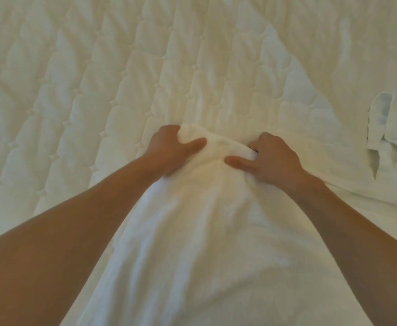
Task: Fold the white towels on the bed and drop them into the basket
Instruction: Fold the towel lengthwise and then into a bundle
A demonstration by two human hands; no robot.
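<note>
My hands, left (169,149) and right (270,158), gripped the towel's (204,231) far edge to fold it across the bed (75,78).

A quilted white bed (98,90) carries a spread towel (204,231) near its front — crumpled towels (386,128) lie at the right.

- A towel (200,231) lies on the quilted bed (98,78), running from the near edge toward the middle.
- The left hand (171,149) grips the towel's far left corner.
- The right hand (268,158) grips its far edge just to the right, near the left hand but apart from it.
- A crumpled pile of towels (390,130) lies on the bed at far right, well apart from both hands.
</note>
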